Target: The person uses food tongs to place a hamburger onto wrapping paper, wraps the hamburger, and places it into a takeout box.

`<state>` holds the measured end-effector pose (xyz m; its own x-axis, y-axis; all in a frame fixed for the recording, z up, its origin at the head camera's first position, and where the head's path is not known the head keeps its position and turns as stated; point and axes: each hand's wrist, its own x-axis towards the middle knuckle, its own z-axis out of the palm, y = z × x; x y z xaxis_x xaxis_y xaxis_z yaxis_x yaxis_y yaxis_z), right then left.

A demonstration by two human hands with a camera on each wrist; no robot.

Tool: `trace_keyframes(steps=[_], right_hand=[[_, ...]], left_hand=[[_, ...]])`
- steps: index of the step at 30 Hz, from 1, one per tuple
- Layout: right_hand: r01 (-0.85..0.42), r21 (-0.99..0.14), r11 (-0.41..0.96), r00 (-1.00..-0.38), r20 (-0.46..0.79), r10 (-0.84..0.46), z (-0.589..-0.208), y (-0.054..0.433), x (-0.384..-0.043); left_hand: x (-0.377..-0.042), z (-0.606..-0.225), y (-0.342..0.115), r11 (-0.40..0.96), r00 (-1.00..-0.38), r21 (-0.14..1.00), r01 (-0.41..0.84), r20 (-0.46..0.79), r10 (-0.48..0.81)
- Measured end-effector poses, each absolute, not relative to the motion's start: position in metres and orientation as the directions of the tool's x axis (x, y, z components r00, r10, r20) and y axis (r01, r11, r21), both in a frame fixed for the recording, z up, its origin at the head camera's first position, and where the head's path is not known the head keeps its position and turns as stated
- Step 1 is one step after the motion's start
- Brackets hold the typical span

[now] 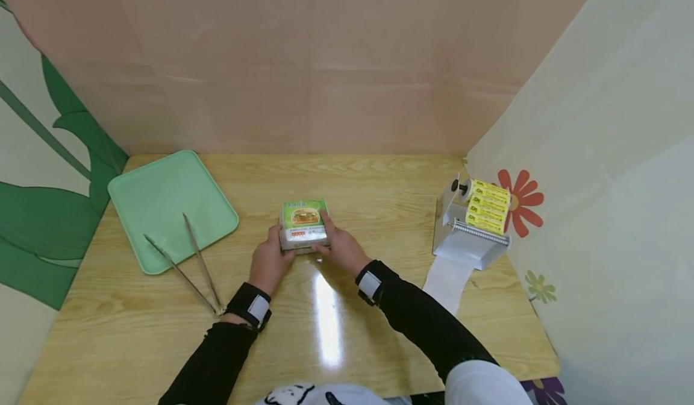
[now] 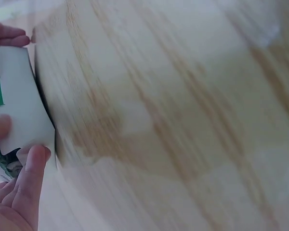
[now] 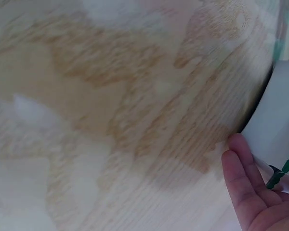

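A small burger box (image 1: 305,231), with a green and white top and a hamburger picture, sits in the middle of the wooden table. My left hand (image 1: 269,263) grips its left side, and my right hand (image 1: 345,249) holds the right side with the thumb near the top edge. From the left wrist, a white wall of the box (image 2: 21,96) shows at the left edge, with fingers against it. At the right wrist view's edge, fingers (image 3: 241,178) touch the white box wall (image 3: 272,115). The box's contents are hidden.
To the left lies a light green tray (image 1: 162,191), with metal tongs (image 1: 202,261) spread open, tips over it. A label dispenser (image 1: 452,236) stands at the right, carrying a roll of yellow labels (image 1: 488,206). White backing paper (image 1: 449,284) trails from it onto the table.
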<state>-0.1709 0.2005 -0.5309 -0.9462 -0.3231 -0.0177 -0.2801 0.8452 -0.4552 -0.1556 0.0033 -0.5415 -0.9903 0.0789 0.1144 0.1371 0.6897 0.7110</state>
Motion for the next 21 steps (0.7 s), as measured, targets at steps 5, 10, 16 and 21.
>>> trace_keyframes(steps=[5,10,16,21], right_hand=[[-0.326,-0.408,0.853,-0.938,0.023,-0.347,-0.5358,0.2028,-0.1697],[-0.353,-0.319,0.879,-0.932,0.036,-0.361,-0.5372,0.2027,-0.1701],[-0.364,-0.252,0.897,-0.929,0.035,-0.367,-0.5348,0.2026,-0.1692],[-0.295,-0.400,0.868,-0.939,-0.045,-0.340,-0.5378,0.2100,-0.1738]], left_hand=[[-0.1545,-0.5413,0.0033,0.701,-0.987,0.696,0.159,0.138,0.087],[-0.1537,-0.5383,0.0026,0.697,-0.988,0.701,0.152,0.117,0.098],[-0.1544,-0.5370,0.0024,0.705,-0.994,0.702,0.102,0.045,0.099],[-0.1566,-0.5387,0.0033,0.703,-0.995,0.705,0.089,0.032,0.094]])
